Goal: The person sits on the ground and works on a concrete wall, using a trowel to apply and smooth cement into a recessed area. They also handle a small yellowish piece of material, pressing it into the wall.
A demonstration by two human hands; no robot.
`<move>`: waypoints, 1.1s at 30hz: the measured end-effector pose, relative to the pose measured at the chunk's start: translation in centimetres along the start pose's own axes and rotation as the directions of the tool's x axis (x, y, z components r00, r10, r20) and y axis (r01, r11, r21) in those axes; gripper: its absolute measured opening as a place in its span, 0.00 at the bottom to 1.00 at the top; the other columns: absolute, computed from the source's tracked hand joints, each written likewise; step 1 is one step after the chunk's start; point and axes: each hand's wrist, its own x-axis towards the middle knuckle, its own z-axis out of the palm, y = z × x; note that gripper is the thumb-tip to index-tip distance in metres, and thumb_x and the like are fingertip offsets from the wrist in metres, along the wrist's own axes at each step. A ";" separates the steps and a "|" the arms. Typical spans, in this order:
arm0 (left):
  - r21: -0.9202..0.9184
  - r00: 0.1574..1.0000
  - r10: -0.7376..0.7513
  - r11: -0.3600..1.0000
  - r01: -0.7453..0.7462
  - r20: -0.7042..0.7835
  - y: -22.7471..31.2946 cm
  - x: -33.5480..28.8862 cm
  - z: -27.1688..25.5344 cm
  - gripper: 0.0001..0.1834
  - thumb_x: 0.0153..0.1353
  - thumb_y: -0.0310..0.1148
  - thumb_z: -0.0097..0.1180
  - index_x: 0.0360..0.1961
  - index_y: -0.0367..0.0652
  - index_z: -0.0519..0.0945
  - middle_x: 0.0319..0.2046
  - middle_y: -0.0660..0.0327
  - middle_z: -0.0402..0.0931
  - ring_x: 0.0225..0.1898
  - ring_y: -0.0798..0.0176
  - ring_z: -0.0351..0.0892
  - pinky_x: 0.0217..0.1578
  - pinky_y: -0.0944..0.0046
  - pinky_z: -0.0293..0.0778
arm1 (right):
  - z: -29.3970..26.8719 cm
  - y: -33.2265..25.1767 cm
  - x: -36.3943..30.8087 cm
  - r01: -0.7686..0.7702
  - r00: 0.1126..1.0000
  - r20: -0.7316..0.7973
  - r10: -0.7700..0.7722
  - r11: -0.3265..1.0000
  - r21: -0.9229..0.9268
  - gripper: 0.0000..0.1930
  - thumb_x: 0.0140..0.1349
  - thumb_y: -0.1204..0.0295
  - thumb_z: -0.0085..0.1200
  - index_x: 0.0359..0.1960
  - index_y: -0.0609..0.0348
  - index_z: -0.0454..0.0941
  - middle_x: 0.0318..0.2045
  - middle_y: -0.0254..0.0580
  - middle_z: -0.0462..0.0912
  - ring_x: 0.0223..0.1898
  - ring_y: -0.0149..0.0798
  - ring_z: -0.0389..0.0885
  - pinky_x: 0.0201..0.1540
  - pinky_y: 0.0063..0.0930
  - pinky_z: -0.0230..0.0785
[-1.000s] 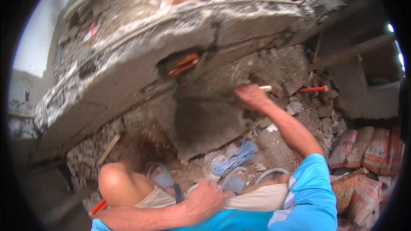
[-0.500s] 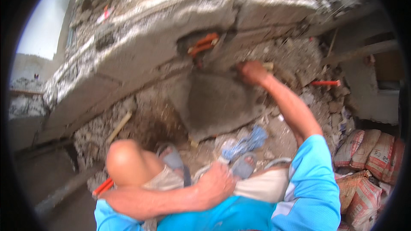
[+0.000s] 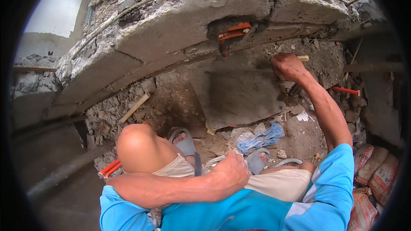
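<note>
My right hand (image 3: 287, 67) reaches out with its fingers curled, at the upper right edge of a flat grey slab (image 3: 244, 98) with a dark, damp-looking surface. What those fingers hold, if anything, is hidden. Just beyond the hand lies a short pale wooden piece (image 3: 303, 58). Closed like a fist, my left hand (image 3: 233, 170) rests at my lap; its fingers face away, and I cannot make out anything in them. Above the slab, an orange plastic fitting (image 3: 234, 31) sits in a dark hollow of the broken concrete beam (image 3: 167, 38).
Blue stringy material (image 3: 262, 137) lies by my sandalled feet. A wooden stick (image 3: 135, 108) rests on the rubble at left. Orange pipes (image 3: 110, 168) stick out at lower left, and another orange pipe (image 3: 346, 90) at right. Filled sacks (image 3: 383, 173) are piled at lower right.
The view has shifted, so the scene sits further right and the picture is sharper. My right hand stays at the slab's upper right edge, and my left hand remains at my lap.
</note>
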 end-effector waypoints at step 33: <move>-0.440 -0.277 -0.353 0.807 0.394 -0.894 -30.3 -5.7 -22.0 0.33 0.74 0.51 0.68 0.68 0.35 0.81 0.63 0.41 0.82 0.67 0.41 0.80 0.70 0.48 0.72 | -1.5 1.5 -8.4 -0.315 0.943 0.227 0.244 0.872 0.374 0.20 0.60 0.60 0.64 0.50 0.59 0.88 0.36 0.62 0.89 0.45 0.68 0.88 0.50 0.59 0.81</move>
